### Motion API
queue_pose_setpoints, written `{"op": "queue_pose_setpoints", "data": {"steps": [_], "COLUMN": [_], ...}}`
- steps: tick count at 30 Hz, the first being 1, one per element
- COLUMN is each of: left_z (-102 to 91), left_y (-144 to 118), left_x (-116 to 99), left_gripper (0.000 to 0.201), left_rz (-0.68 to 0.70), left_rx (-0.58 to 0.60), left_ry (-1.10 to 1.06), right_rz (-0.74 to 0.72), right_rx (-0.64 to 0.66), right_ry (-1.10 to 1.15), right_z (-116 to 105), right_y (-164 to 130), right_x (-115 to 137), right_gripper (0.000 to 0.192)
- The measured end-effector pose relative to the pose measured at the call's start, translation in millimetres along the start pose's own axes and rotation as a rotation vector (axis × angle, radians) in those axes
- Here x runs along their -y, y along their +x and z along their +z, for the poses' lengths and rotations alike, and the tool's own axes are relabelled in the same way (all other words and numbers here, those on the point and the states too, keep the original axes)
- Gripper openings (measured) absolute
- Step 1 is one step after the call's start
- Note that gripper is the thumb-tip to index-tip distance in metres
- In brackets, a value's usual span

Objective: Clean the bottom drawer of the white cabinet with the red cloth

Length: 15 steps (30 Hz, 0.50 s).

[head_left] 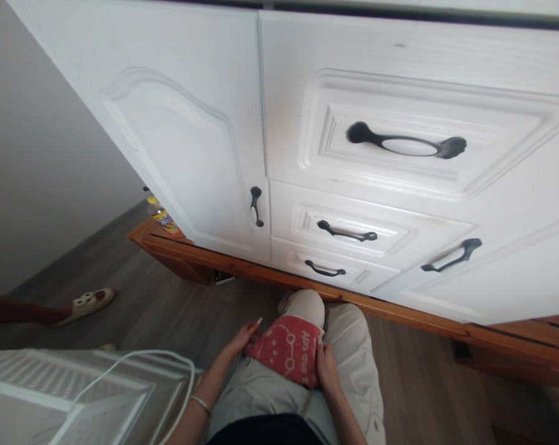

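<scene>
A red cloth (283,349) with white lettering and a white line pattern lies across my lap, over the light trousers (353,358). My left hand (244,337) is at the cloth's left edge, its fingertips on it and one finger stretched out past it. On the other side, my right hand (326,366) grips the right edge, with the thumb on top and the other fingers mostly hidden. The cloth looks folded and lies fairly flat between the hands.
Ahead stands a white cabinet (283,111) with dark-handled doors and drawers, on a wooden base (353,300). A bottle (161,215) is beside it. Lower left are a white panelled piece of furniture (117,395) and a white cable (168,353). Another person's foot in a sandal (88,303) shows at left.
</scene>
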<state>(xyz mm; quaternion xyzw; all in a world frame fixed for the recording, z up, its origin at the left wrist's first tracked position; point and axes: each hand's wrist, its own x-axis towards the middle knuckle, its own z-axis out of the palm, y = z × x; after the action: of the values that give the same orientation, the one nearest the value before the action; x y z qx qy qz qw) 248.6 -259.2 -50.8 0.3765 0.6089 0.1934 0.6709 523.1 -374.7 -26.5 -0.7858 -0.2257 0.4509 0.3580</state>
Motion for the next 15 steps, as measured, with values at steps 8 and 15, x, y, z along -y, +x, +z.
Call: {"op": "queue_pose_setpoints", "data": {"steps": [8, 15], "left_z": [13.0, -1.3], "left_y": [-5, -26], "left_x": [-1, -58], "left_gripper": [0.076, 0.078], "left_rz": [-0.155, 0.002], "left_rx": [0.257, 0.158], "left_ry": [-0.118, -0.227], "right_rz": [0.336, 0.270], "right_rx": [0.386, 0.198], "right_ry": [0.725, 0.847], "right_z": [-12, -36], "right_y": [-35, -51], "right_x": [21, 49], "right_gripper": [0.060, 0.051]}}
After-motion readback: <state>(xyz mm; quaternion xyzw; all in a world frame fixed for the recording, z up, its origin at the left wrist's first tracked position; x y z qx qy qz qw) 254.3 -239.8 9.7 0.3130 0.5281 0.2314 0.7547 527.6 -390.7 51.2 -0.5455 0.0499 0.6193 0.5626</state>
